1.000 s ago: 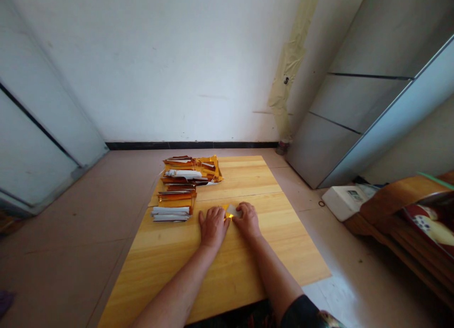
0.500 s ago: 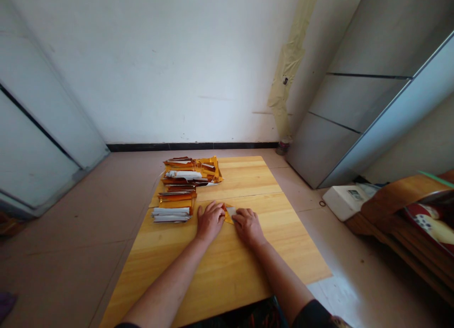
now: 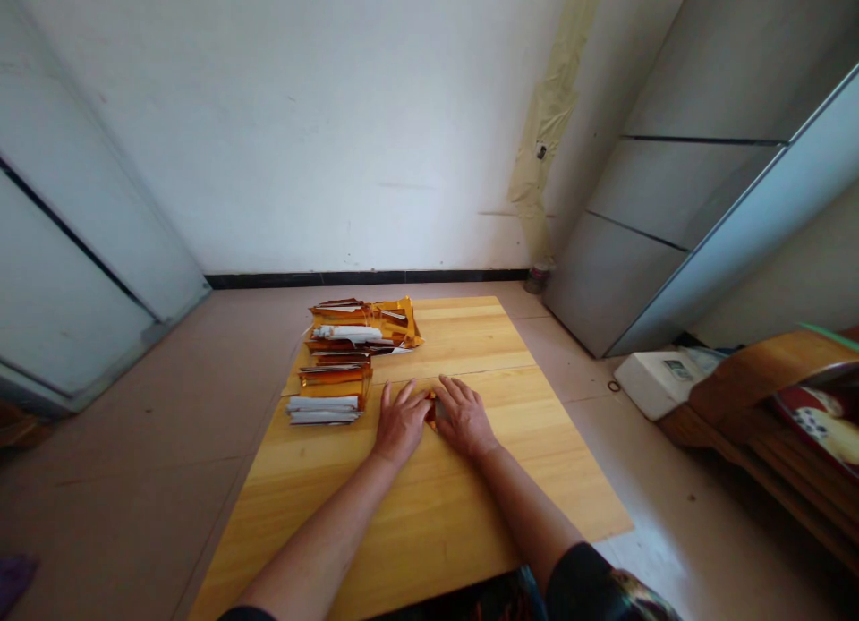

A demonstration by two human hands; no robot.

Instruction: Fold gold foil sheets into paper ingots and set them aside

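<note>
1. The small gold-and-gray foil paper (image 3: 431,413) lies on the wooden tabletop (image 3: 523,478), low in the centre of the frame, between both hands.
2. Its visible strip runs up and down the frame, narrowing to a point at the bottom; the hands cover its sides, so its full long axis cannot be told.
3. The left hand (image 3: 401,424) is palm down, fingers fanned, thumb at the paper's left edge; whether it pinches cannot be told.
4. The right hand (image 3: 464,419) lies over the right side, fingers slightly apart and pointing upper left; any pinch is hidden.
5. Left of centre, the white-edged stack (image 3: 323,410) lies lengthwise left to right.
</note>
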